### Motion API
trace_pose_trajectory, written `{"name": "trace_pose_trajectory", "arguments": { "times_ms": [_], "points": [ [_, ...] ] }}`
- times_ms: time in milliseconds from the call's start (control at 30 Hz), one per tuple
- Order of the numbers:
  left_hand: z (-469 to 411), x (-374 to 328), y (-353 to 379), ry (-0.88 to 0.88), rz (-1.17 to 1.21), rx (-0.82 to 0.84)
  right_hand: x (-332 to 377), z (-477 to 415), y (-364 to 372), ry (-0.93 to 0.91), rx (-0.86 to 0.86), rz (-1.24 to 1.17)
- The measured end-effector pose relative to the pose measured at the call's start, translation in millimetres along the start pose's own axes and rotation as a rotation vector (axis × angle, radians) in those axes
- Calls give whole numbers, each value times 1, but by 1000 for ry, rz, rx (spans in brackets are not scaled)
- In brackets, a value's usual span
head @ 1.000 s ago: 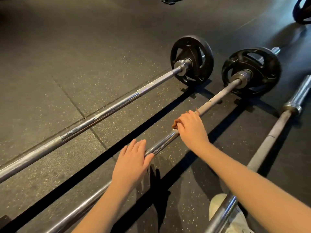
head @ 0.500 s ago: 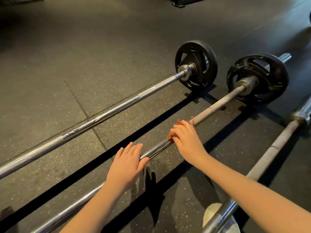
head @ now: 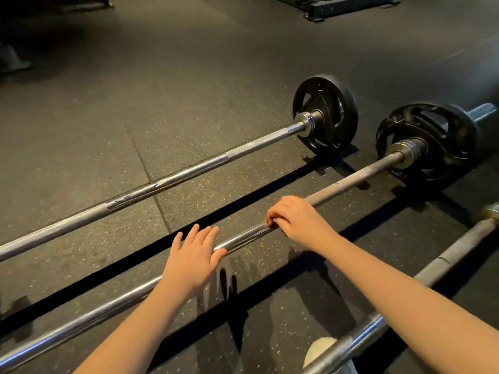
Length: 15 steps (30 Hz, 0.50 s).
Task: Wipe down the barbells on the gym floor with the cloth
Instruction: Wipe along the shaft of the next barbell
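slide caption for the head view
Right hand grips a cloth on the middle barbell; left hand rests flat on it.

Glossy metal barbell [head: 243, 237] (speckled rubber floor [head: 189, 76])

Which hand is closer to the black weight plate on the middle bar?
Right. The right hand grips that bar partway toward the plate; the left hand lies farther back along it.
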<state>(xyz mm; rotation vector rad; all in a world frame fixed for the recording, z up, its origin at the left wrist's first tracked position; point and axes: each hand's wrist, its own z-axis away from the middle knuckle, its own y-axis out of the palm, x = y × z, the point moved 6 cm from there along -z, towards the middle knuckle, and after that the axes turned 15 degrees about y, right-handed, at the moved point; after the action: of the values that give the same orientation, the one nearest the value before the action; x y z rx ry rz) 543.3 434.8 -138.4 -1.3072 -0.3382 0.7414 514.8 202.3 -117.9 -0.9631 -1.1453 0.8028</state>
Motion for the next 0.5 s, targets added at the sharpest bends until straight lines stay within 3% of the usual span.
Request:
{"name": "trace_pose_trajectory", "arguments": {
  "times_ms": [133, 200, 267, 333, 433, 500],
  "points": [
    [-4, -9, -3, -7, 23, 35, -3, -6, -6, 331, -279, 24],
    [-16, -26, -6, 22, 81, 37, 13, 11, 8, 199, -273, -65],
    [-33, -45, -7, 68, 101, 21, 5, 16, 5, 10, -140, -101],
    [-45, -55, -6, 113, 46, 18, -17, 3, -8, -11, -72, -18],
    [-46, -55, -3, 121, -4, 26, -35, -9, -18, 283, -241, 24],
    [-45, -56, -4, 104, -27, 14, -19, 2, -5, 355, -308, -8]
  ]
}}
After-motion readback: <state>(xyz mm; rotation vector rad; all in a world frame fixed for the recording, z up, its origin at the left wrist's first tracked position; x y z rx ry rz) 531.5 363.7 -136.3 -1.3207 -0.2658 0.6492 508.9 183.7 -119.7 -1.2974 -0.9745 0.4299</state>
